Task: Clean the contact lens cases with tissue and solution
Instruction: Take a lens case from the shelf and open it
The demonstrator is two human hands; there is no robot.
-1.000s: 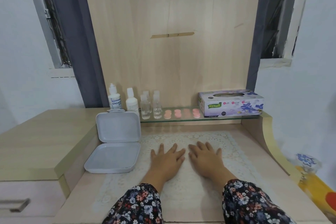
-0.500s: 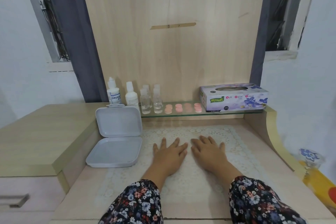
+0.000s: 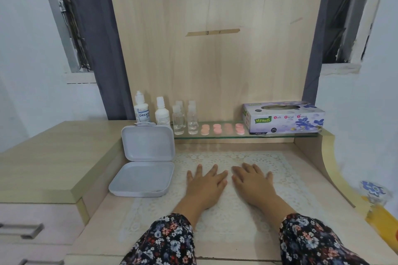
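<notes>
My left hand (image 3: 205,185) and my right hand (image 3: 252,183) lie flat, palms down, side by side on a white lace mat (image 3: 286,170), holding nothing. Several pink contact lens cases (image 3: 223,129) sit in a row on a glass shelf (image 3: 280,135) at the back. A purple tissue box (image 3: 283,117) stands on the shelf's right end. Two white solution bottles (image 3: 141,109) (image 3: 162,113) stand at the left end, with small clear bottles (image 3: 185,118) beside them.
An open, empty grey plastic box (image 3: 144,161) sits left of the mat, lid leaning upright. A raised wooden drawer unit (image 3: 43,161) flanks the left. A curved wooden side panel (image 3: 323,157) bounds the right.
The view has shifted slightly, so everything sits a little higher in the frame. Both hands stay flat on the mat in the same place.
</notes>
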